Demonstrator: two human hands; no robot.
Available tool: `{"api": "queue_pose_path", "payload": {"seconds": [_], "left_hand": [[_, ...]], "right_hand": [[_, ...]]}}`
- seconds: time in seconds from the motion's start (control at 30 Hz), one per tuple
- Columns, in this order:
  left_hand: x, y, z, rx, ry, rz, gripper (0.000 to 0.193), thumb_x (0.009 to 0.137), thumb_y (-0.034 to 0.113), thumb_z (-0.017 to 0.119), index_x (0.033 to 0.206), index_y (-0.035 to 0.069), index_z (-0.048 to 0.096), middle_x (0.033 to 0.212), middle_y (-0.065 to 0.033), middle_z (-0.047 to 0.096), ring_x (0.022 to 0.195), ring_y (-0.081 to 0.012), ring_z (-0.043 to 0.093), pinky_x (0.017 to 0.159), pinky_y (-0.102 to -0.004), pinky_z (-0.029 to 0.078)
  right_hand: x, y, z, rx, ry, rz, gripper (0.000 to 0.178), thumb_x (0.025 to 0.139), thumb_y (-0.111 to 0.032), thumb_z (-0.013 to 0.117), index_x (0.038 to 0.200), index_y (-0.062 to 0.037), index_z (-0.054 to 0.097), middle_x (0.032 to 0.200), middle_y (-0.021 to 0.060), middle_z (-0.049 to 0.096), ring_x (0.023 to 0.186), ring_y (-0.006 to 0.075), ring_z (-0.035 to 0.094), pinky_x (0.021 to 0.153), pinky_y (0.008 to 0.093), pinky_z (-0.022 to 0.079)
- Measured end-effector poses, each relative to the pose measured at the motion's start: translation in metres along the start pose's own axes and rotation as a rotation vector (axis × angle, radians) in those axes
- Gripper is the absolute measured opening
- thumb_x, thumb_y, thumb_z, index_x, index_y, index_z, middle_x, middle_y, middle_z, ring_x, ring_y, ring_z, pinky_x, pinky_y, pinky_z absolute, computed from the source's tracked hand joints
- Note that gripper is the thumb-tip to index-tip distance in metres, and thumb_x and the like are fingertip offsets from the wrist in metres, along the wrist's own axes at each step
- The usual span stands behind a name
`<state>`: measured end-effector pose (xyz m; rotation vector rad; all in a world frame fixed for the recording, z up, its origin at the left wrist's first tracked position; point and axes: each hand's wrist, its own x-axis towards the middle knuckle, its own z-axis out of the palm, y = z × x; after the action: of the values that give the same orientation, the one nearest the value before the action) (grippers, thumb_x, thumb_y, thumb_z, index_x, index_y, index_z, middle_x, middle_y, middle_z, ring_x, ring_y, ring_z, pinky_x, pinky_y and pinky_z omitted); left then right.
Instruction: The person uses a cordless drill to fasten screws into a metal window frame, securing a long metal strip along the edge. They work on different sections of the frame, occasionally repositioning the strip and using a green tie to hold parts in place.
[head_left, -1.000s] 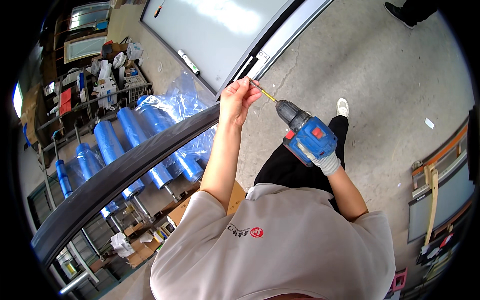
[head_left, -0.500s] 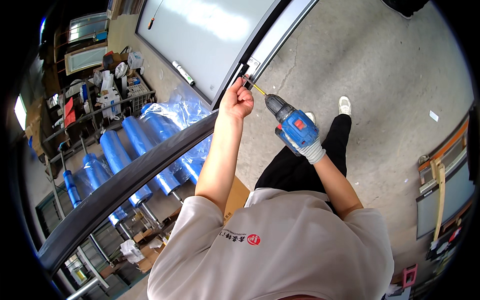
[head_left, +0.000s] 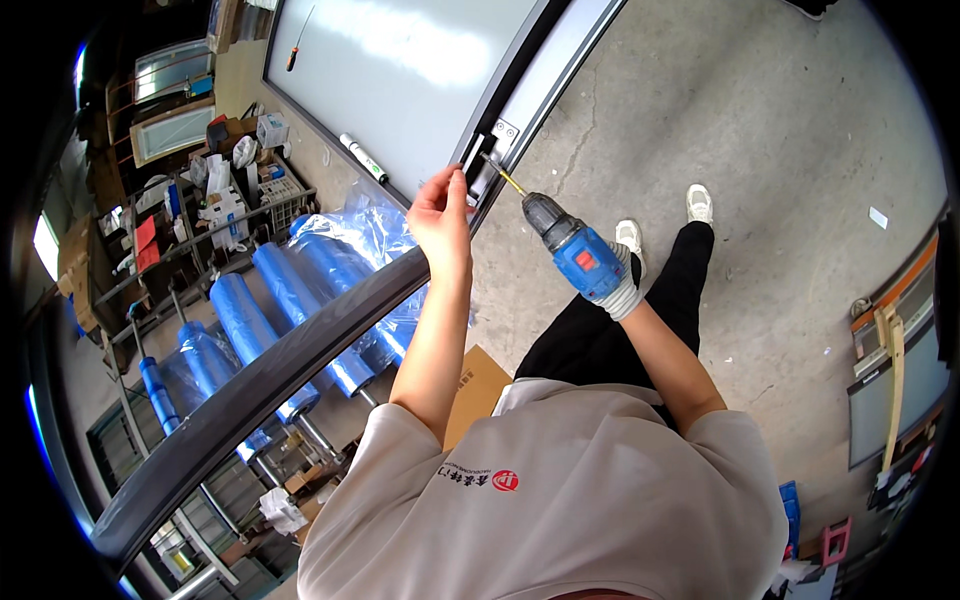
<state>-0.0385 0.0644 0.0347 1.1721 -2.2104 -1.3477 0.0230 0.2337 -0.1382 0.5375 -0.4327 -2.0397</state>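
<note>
Cordless drill [head_left: 575, 250], blue and black: gripped in the gloved right hand [head_left: 620, 292], fingers wrapped about its handle. Drill bit [head_left: 512, 182], yellow-shafted: pointing far-left, tip at the dark frame [head_left: 516, 75], near a metal plate [head_left: 505, 131]; contact cannot be told. Left hand [head_left: 443, 222], bare: beside the frame's near end, thumb close to bent fingers; whether anything is held cannot be told. Frosted glass panel [head_left: 400, 95]: carries a white marker [head_left: 363, 158], near, and a screwdriver [head_left: 293, 58], farther left. Blue film rolls [head_left: 245, 315]: left.
</note>
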Motion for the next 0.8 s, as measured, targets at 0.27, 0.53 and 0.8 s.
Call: {"api": "queue_pose_path", "payload": {"seconds": [0.27, 0.53, 0.8], "left_hand": [[0.021, -0.03, -0.009, 0.596, 0.083, 0.474, 0.03, 0.07, 0.007, 0.071, 0.099, 0.001, 0.063, 0.089, -0.0113, 0.06, 0.087, -0.0259, 0.056, 0.079, -0.0338, 0.045], [0.023, -0.033, -0.009, 0.679, 0.12, 0.633, 0.023, 0.072, 0.006, 0.069, 0.094, 0.0, 0.064, 0.083, -0.0111, 0.06, 0.078, -0.0242, 0.058, 0.072, -0.0317, 0.046], [0.022, -0.039, -0.007, 0.712, 0.141, 0.692, 0.025, 0.072, 0.009, 0.069, 0.094, 0.001, 0.062, 0.086, -0.0113, 0.057, 0.083, -0.0278, 0.053, 0.074, -0.036, 0.044]], "right_hand": [[-0.004, 0.009, 0.053, -0.017, 0.329, -0.077, 0.019, 0.087, -0.02, 0.052, 0.101, -0.0079, 0.055, 0.09, 0.0028, 0.06, 0.08, 0.0141, 0.059, 0.073, 0.03, 0.051], [-0.016, 0.04, 0.067, -0.731, 0.296, -0.351, 0.027, 0.08, -0.014, 0.061, 0.103, -0.0018, 0.055, 0.09, 0.0116, 0.064, 0.067, 0.0143, 0.059, 0.067, 0.0296, 0.049], [-0.017, 0.049, 0.017, -0.954, 0.238, -0.471, 0.025, 0.085, -0.016, 0.058, 0.106, -0.0031, 0.055, 0.086, 0.0043, 0.06, 0.074, 0.0139, 0.059, 0.063, 0.028, 0.05]]}}
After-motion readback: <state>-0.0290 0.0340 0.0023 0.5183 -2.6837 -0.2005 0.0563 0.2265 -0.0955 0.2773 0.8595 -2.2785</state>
